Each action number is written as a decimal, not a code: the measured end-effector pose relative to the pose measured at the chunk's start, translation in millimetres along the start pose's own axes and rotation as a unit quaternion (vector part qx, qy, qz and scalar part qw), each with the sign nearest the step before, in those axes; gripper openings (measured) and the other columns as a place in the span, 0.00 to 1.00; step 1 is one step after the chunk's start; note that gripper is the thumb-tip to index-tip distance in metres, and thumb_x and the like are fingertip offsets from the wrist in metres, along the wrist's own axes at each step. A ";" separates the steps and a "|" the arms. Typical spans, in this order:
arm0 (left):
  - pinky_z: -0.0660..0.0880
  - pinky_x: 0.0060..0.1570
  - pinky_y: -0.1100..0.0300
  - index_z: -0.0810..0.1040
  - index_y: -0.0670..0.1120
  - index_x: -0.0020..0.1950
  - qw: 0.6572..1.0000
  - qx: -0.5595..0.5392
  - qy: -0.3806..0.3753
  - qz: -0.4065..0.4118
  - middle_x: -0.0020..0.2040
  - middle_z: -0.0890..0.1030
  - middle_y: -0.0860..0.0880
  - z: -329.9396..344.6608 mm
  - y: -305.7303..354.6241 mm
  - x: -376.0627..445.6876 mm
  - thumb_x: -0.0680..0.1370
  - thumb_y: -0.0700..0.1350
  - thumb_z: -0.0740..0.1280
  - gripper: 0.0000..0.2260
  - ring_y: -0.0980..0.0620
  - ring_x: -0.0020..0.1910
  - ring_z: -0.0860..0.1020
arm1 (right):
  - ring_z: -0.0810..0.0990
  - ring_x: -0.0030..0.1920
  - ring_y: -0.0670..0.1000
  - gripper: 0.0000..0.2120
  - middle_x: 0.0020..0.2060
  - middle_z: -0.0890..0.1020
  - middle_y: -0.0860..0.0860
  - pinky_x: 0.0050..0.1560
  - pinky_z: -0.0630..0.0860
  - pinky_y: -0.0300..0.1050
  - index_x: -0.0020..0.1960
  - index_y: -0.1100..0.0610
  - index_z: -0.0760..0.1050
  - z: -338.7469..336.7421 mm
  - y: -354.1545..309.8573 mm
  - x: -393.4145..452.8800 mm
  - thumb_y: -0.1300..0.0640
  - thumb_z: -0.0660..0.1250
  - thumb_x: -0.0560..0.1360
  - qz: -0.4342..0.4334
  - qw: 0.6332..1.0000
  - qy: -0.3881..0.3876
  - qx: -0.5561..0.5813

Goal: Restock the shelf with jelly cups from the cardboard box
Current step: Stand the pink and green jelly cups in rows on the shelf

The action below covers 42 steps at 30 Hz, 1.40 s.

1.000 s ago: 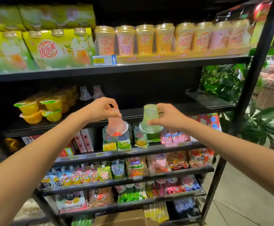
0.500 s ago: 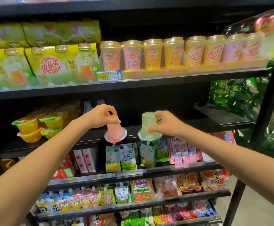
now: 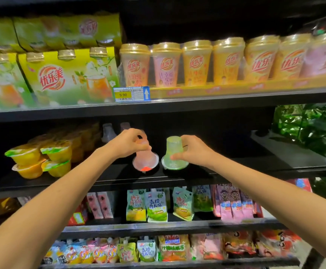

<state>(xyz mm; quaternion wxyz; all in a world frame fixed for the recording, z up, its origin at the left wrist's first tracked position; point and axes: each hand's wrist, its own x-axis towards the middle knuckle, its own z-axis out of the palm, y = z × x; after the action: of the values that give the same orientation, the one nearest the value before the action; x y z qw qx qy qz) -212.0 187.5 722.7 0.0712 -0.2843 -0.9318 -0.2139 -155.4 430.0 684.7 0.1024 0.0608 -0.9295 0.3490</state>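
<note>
Hands at the shelf's front edge: your left hand [image 3: 128,143] pinches a pink jelly cup [image 3: 145,161] by its narrow end, and your right hand [image 3: 192,150] grips a green jelly cup [image 3: 174,154] round its side, fingers curled on it. Both cups are turned wide end down. The green one sits on or just above the black shelf [image 3: 226,173]; the pink one hangs tilted over the same board, just beside it, and whether its rim touches cannot be told.

Two pale cups [image 3: 108,132] stand far back in the shadow of this shelf, and stacked yellow fruit cups [image 3: 41,158] fill its left end. Most of the board to the right of your hands is bare, so the restocking looks to be at an early stage. Neither cup is released yet; both need setting down, probably pushed back toward the pair behind.

Milk tea cups [image 3: 197,63] line the shelf above, beside a price tag [image 3: 132,94], and drink pouches [image 3: 156,206] hang on the level below. The cardboard box is not in view, so how many cups remain cannot be judged.
</note>
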 end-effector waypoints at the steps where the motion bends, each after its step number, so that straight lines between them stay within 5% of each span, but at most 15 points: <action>1: 0.81 0.49 0.51 0.80 0.48 0.53 1.000 0.004 0.004 -0.005 0.50 0.81 0.51 2.6 -1.2 5.0 0.73 0.56 0.73 0.15 0.54 0.47 0.80 | 0.81 0.49 0.47 0.24 0.49 0.81 0.48 0.51 0.81 0.50 0.57 0.54 0.77 -0.1 2.9 7.6 0.47 0.79 0.66 -0.002 1.000 -0.004 -0.004; 5: 0.71 0.32 0.60 0.71 0.54 0.32 0.999 0.020 0.008 -0.046 0.33 0.77 0.52 9.8 5.1 23.4 0.74 0.56 0.72 0.16 0.55 0.32 0.75 | 0.83 0.47 0.49 0.21 0.46 0.85 0.52 0.52 0.81 0.54 0.52 0.58 0.81 2.4 19.6 37.5 0.47 0.79 0.65 -0.001 1.000 -0.008 0.009; 8: 0.63 0.29 0.61 0.67 0.52 0.29 0.996 0.017 0.013 -0.085 0.25 0.67 0.52 19.5 8.0 32.5 0.77 0.53 0.70 0.19 0.57 0.27 0.68 | 0.83 0.47 0.51 0.22 0.46 0.85 0.52 0.53 0.80 0.54 0.52 0.56 0.82 10.4 36.7 57.1 0.43 0.76 0.66 0.017 1.000 -0.015 -0.003; 11: 0.66 0.33 0.61 0.76 0.44 0.38 0.993 0.032 -0.008 -0.111 0.33 0.74 0.49 27.4 4.4 37.4 0.77 0.54 0.69 0.14 0.52 0.35 0.74 | 0.82 0.48 0.49 0.25 0.49 0.84 0.50 0.54 0.80 0.49 0.53 0.52 0.82 17.4 53.7 72.7 0.38 0.76 0.63 0.032 0.999 -0.036 -0.014; 14: 0.74 0.41 0.68 0.79 0.42 0.52 0.997 0.003 -0.008 -0.074 0.45 0.81 0.47 30.4 3.7 45.0 0.76 0.50 0.71 0.12 0.51 0.43 0.79 | 0.83 0.50 0.50 0.23 0.51 0.84 0.51 0.55 0.80 0.50 0.54 0.53 0.80 19.5 61.4 81.2 0.44 0.80 0.63 0.041 0.998 -0.040 0.005; 17: 0.79 0.52 0.53 0.80 0.45 0.51 0.996 0.000 0.003 -0.087 0.48 0.82 0.47 37.2 -1.6 55.8 0.72 0.53 0.73 0.15 0.47 0.48 0.81 | 0.83 0.52 0.52 0.24 0.53 0.83 0.52 0.56 0.80 0.53 0.54 0.52 0.77 22.0 66.1 88.9 0.49 0.81 0.62 0.038 0.998 -0.039 0.034; 21: 0.77 0.57 0.50 0.79 0.47 0.50 0.991 -0.021 0.022 -0.129 0.50 0.82 0.46 49.2 -3.0 63.6 0.70 0.53 0.71 0.13 0.46 0.51 0.80 | 0.82 0.55 0.52 0.28 0.57 0.83 0.52 0.60 0.79 0.53 0.60 0.54 0.75 30.0 74.2 94.7 0.52 0.82 0.64 0.034 0.996 -0.044 0.067; 25: 0.74 0.62 0.49 0.74 0.42 0.66 0.986 -0.072 0.049 -0.145 0.61 0.78 0.41 51.2 3.1 50.9 0.65 0.62 0.66 0.35 0.42 0.58 0.77 | 0.77 0.63 0.53 0.36 0.65 0.77 0.52 0.65 0.74 0.52 0.70 0.56 0.68 29.7 74.7 87.5 0.51 0.80 0.67 0.032 0.994 -0.042 0.092; 29: 0.78 0.55 0.51 0.74 0.47 0.63 0.967 -0.021 0.207 -0.149 0.57 0.79 0.46 70.0 0.4 15.2 0.78 0.50 0.66 0.15 0.48 0.54 0.78 | 0.74 0.65 0.54 0.29 0.66 0.74 0.54 0.66 0.72 0.52 0.73 0.52 0.65 17.9 79.8 54.1 0.49 0.70 0.75 -0.051 0.997 0.052 0.007; 31: 0.75 0.53 0.56 0.74 0.48 0.59 0.960 0.008 0.268 -0.084 0.53 0.76 0.51 85.0 1.9 -9.5 0.79 0.47 0.65 0.10 0.53 0.52 0.75 | 0.77 0.61 0.54 0.26 0.60 0.78 0.54 0.62 0.75 0.55 0.72 0.51 0.65 11.0 83.8 32.0 0.48 0.66 0.77 -0.104 0.990 0.071 -0.057; 34: 0.70 0.57 0.59 0.73 0.48 0.63 0.979 0.048 0.197 -0.003 0.59 0.75 0.53 111.3 4.3 -40.1 0.79 0.47 0.64 0.13 0.54 0.58 0.73 | 0.77 0.60 0.50 0.22 0.60 0.78 0.50 0.60 0.75 0.52 0.71 0.51 0.68 6.7 87.0 5.4 0.49 0.63 0.79 -0.181 0.976 0.050 -0.112; 37: 0.65 0.66 0.60 0.69 0.48 0.72 0.987 0.087 0.135 -0.014 0.69 0.72 0.51 133.7 2.9 -55.2 0.79 0.56 0.57 0.24 0.54 0.69 0.68 | 0.73 0.62 0.47 0.21 0.64 0.74 0.46 0.63 0.72 0.47 0.71 0.52 0.69 10.5 90.0 -3.9 0.48 0.62 0.80 -0.236 0.958 0.002 -0.161; 42: 0.60 0.68 0.62 0.64 0.49 0.76 0.985 0.101 0.135 -0.044 0.73 0.68 0.53 143.3 3.3 -54.4 0.81 0.55 0.58 0.24 0.56 0.72 0.65 | 0.68 0.68 0.46 0.25 0.70 0.67 0.46 0.67 0.70 0.45 0.76 0.52 0.63 22.1 96.1 1.2 0.44 0.58 0.82 -0.244 0.950 -0.043 -0.191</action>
<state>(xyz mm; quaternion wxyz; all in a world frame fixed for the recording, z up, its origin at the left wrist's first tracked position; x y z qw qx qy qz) -166.7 225.8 581.3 0.2157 -0.2031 -0.9420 -0.1578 -177.5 487.4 607.5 0.1540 0.2804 -0.9390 0.1263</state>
